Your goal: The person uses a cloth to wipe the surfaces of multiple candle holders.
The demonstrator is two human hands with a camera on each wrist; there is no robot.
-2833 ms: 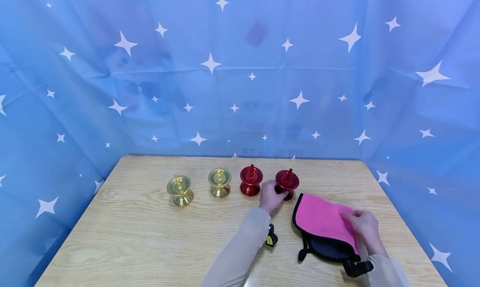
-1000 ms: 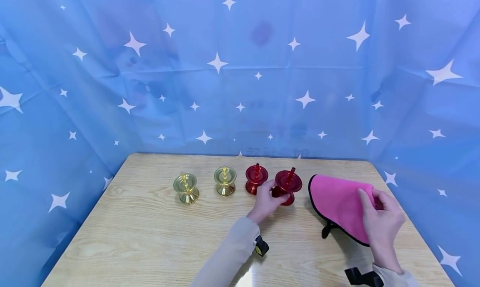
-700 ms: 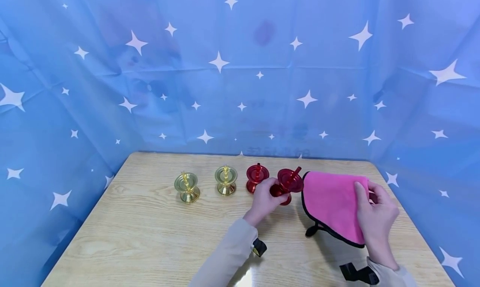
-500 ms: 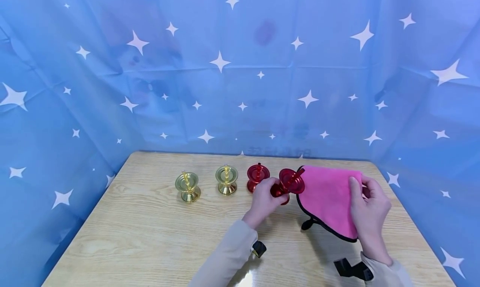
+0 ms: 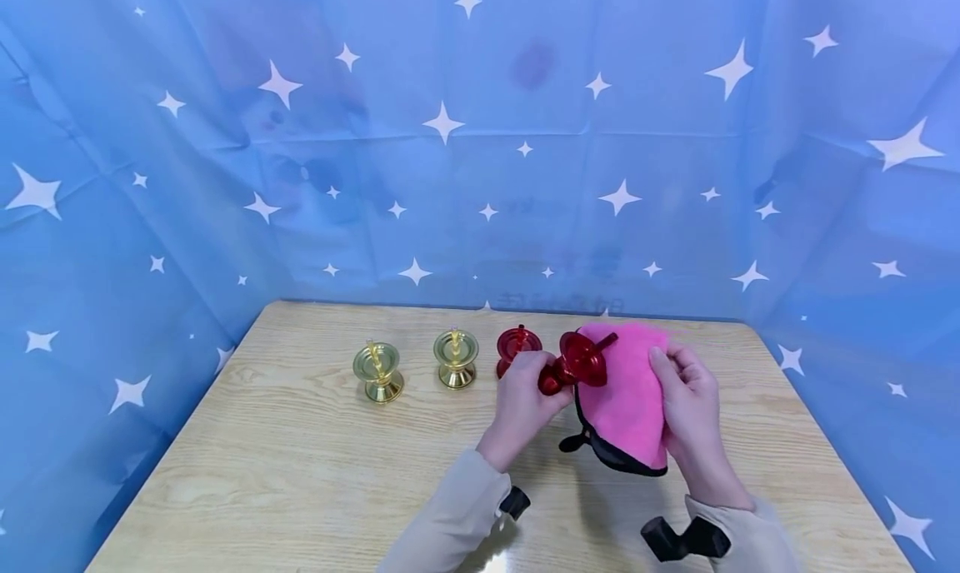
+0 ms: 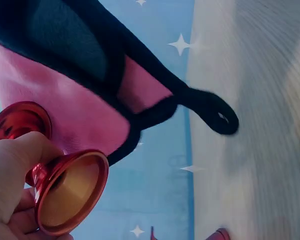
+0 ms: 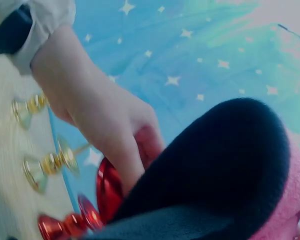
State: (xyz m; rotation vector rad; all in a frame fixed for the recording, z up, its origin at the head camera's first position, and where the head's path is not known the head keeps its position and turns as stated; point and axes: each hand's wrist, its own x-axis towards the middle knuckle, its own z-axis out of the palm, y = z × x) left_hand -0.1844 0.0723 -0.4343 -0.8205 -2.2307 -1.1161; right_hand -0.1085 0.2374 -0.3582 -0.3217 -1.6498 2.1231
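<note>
No words or numbers can be read. Low down on the blue star curtain [image 5: 423,190] is a short row of marks [image 5: 561,304] like letters, but they are too faint to read.

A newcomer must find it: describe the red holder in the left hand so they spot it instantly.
Start at the pale wooden table, then find the left hand beside a pink pouch. That hand grips the red holder, a dish on a flared base. Unlike the upright red neighbour and two gold holders, it tips toward the pouch.
</note>
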